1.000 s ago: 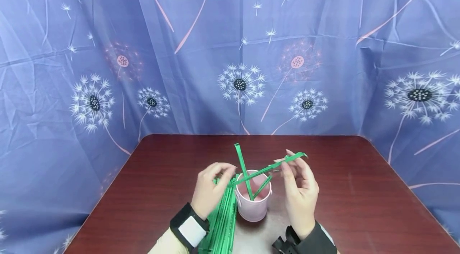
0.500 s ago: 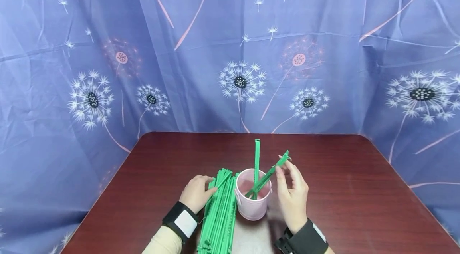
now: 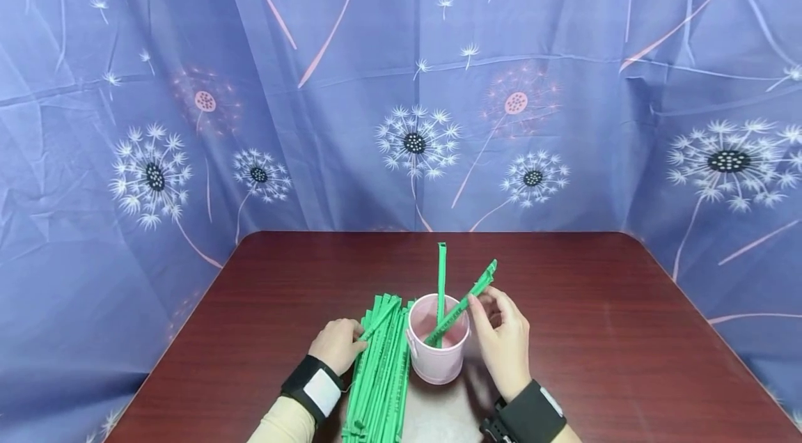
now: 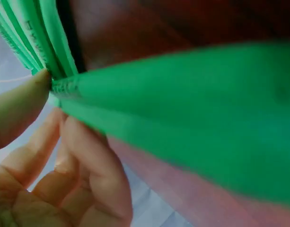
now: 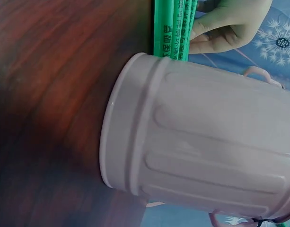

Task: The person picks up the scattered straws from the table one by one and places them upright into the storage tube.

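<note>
A pink bucket (image 3: 436, 365) holds two green wrapped straws, one upright straw (image 3: 441, 272) and one slanted straw (image 3: 459, 308) leaning to the right. The slanted straw's upper part is pinched by my right hand (image 3: 506, 338), just outside the rim. Left of the bucket lies a pile of wrapped straws (image 3: 379, 380). My left hand (image 3: 337, 345) pinches one wrapped straw (image 4: 182, 113) at the pile's left side, between thumb and fingers. Dark printing shows on the piled straws in the right wrist view, where the bucket wall (image 5: 215, 137) hides much of them.
The dark red wooden table (image 3: 601, 331) has a pale shiny patch at its front, below the bucket. Behind it hangs a blue curtain (image 3: 351, 171) with dandelion prints. Small handle lugs (image 5: 263, 74) stick out from the bucket's sides.
The right hand has moved left and down, and its straw now slants into the bucket. My left hand has moved from above the bucket's left side to the pile and pinches a straw there.
</note>
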A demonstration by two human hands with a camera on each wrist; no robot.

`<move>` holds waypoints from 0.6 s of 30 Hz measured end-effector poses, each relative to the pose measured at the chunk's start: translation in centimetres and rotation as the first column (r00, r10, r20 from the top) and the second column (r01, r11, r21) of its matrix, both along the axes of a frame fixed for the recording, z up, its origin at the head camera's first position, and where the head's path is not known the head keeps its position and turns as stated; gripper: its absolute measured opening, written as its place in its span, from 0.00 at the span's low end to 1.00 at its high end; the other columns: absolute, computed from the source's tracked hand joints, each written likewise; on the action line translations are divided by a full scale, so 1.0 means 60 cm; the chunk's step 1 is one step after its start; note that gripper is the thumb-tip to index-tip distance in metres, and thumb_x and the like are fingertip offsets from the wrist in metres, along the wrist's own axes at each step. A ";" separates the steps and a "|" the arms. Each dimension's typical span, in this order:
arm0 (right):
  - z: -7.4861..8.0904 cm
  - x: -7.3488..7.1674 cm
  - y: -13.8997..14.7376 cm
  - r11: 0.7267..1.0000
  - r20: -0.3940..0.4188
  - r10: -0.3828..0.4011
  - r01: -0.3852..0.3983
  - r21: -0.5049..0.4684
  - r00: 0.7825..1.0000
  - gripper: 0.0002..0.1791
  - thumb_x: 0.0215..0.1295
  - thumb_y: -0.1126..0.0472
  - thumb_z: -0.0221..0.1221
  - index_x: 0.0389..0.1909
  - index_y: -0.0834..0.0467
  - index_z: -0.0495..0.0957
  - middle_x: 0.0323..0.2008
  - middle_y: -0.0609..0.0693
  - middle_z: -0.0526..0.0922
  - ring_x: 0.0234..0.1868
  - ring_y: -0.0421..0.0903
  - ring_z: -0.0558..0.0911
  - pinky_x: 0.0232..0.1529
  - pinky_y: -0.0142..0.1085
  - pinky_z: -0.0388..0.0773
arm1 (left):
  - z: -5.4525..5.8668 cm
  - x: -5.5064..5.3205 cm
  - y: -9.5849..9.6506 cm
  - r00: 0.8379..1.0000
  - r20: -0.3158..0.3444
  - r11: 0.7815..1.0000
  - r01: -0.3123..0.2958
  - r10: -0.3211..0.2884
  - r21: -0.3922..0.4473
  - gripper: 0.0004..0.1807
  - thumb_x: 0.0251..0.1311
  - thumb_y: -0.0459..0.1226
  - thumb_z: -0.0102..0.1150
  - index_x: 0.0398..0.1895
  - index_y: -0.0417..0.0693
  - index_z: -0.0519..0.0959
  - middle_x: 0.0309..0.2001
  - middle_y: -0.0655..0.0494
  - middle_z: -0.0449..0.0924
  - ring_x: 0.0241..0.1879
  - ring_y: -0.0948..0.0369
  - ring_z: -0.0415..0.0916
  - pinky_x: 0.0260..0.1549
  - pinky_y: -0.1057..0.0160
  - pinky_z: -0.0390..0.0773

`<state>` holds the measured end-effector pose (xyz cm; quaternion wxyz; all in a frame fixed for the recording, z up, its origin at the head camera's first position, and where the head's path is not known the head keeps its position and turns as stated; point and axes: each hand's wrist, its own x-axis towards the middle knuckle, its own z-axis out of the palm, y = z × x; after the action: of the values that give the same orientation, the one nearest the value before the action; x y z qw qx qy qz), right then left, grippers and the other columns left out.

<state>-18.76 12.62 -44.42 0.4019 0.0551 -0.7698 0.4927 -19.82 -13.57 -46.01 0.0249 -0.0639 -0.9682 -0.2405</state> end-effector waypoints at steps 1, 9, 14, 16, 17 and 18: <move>0.000 0.000 0.000 1.000 0.013 -0.005 0.005 0.000 1.000 0.07 0.61 0.64 0.66 0.36 0.65 0.84 0.26 0.47 0.82 0.23 0.34 0.74 0.24 0.23 0.70 | -0.001 -0.001 0.000 1.000 0.004 1.000 -0.003 0.003 0.003 0.13 0.55 0.35 0.69 0.41 0.37 0.87 0.34 0.48 0.86 0.34 0.50 0.83 0.31 0.50 0.83; 0.004 0.008 0.001 0.998 0.123 0.017 -0.010 -0.055 0.992 0.14 0.63 0.61 0.65 0.44 0.65 0.80 0.30 0.48 0.80 0.27 0.34 0.74 0.28 0.23 0.70 | -0.002 -0.004 0.003 0.999 -0.028 0.999 -0.017 0.018 0.035 0.12 0.58 0.36 0.66 0.43 0.40 0.87 0.34 0.50 0.85 0.32 0.54 0.82 0.28 0.52 0.81; 0.007 0.016 -0.003 0.978 0.152 0.053 -0.021 -0.208 0.987 0.26 0.61 0.61 0.67 0.52 0.67 0.65 0.32 0.49 0.77 0.28 0.35 0.76 0.29 0.22 0.70 | 0.011 0.004 0.011 0.996 -0.086 0.997 -0.009 0.016 0.082 0.14 0.60 0.38 0.64 0.46 0.41 0.86 0.35 0.51 0.85 0.32 0.55 0.81 0.26 0.53 0.80; 0.010 0.017 -0.006 0.961 0.128 0.052 -0.015 -0.276 0.990 0.29 0.60 0.63 0.67 0.53 0.68 0.61 0.32 0.49 0.76 0.28 0.35 0.77 0.30 0.22 0.72 | 0.018 0.007 0.015 0.992 -0.124 0.994 -0.003 0.017 0.111 0.14 0.61 0.39 0.64 0.47 0.42 0.86 0.37 0.51 0.86 0.33 0.56 0.81 0.26 0.54 0.79; 0.012 0.018 -0.007 0.950 0.114 0.048 -0.010 -0.312 0.992 0.29 0.59 0.64 0.68 0.52 0.67 0.60 0.31 0.49 0.75 0.27 0.34 0.77 0.30 0.21 0.72 | 0.021 0.008 0.018 0.990 -0.143 0.992 0.001 0.018 0.130 0.14 0.61 0.40 0.64 0.47 0.43 0.86 0.37 0.52 0.86 0.33 0.56 0.81 0.26 0.54 0.79; 0.013 0.018 -0.008 0.935 0.094 0.049 -0.012 -0.354 0.994 0.29 0.58 0.65 0.69 0.51 0.67 0.60 0.30 0.49 0.75 0.27 0.34 0.77 0.30 0.21 0.73 | 0.025 0.009 0.021 0.986 -0.163 0.989 0.006 0.019 0.150 0.15 0.61 0.41 0.64 0.47 0.44 0.86 0.38 0.52 0.86 0.33 0.57 0.80 0.27 0.55 0.79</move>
<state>-17.66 12.12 -43.63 0.3580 -0.0312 -0.6874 0.6311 -19.26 -12.32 -44.53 0.1102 -0.0783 -0.9422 -0.3067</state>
